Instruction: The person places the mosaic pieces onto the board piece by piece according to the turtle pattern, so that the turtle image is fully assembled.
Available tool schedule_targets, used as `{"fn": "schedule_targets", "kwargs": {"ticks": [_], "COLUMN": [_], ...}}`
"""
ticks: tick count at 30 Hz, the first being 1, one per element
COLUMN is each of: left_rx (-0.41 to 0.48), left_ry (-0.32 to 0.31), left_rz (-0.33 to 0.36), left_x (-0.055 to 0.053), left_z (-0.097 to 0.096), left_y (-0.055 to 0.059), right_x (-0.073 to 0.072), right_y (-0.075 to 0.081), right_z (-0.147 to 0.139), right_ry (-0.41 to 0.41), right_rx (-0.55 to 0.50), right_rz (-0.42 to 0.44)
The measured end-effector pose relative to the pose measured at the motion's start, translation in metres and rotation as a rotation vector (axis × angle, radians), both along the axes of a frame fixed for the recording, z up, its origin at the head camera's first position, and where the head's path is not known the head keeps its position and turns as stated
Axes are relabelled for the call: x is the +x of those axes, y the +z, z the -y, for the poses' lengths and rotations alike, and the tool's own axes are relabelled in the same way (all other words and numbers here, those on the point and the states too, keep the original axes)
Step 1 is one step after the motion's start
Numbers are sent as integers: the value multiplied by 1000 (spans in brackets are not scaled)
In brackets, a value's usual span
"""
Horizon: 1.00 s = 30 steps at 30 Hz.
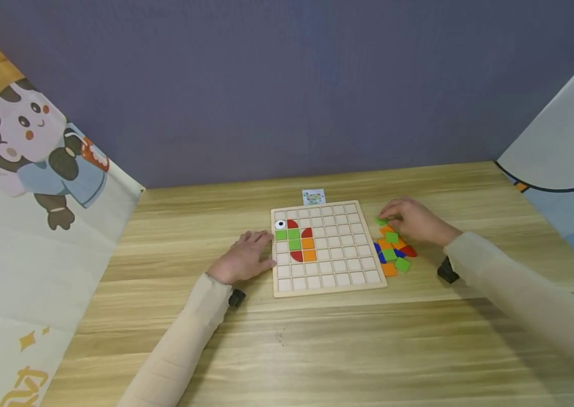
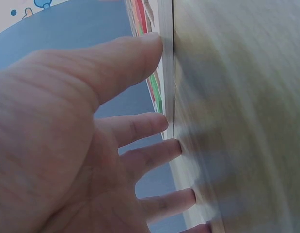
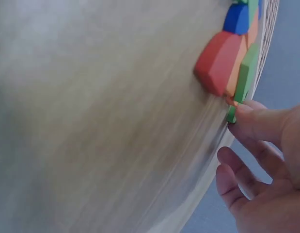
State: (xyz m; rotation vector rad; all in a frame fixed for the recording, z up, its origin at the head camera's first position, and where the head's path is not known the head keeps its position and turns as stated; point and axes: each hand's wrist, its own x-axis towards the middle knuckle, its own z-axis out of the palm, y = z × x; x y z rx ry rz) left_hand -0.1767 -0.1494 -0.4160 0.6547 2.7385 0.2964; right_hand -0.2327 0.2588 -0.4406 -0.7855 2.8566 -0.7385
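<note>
The left hand (image 1: 243,258) has its fingers spread and just touches the left side of the wooden board (image 1: 330,290). Bright tiles (image 1: 294,244) sit in the board's squares. A loose pile (image 1: 390,255) lies right beside it. At the pile's far end, the right hand (image 1: 414,219) pinches a green tile (image 3: 230,115). A little picture card (image 1: 313,196) lies past the board.

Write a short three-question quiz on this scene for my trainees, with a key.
1. Multiple choice: What colour is the flat tile at the right hand's fingertips? a) blue b) green c) red
2. True or false: The small rectangular printed picture card lies at the far edge of the square pale wooden grid board.
3. Count: How many square orange tiles sit in the board's cells?

Key: 1. b) green; 2. true; 3. two.
</note>
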Motion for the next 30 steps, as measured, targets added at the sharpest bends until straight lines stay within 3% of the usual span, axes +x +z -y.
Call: {"fn": "schedule_targets", "kwargs": {"ticks": [10,16,24,30], "left_rx": [-11,-11,-28,-35], "left_ry": [7,6,11,22], "left_rz": [7,7,2,15], "left_x": [0,0,-2,-2], "left_z": [-1,-1,-3,-3], "left_y": [1,2,1,1], "right_x": [-12,-13,-6,-7], "right_y": [-9,-3,9,9], "right_z": [1,13,50,80], "right_ry": [-77,-130,1,122], "right_rx": [-40,-79,-110,-115], "right_rz": [-1,18,72,33]}}
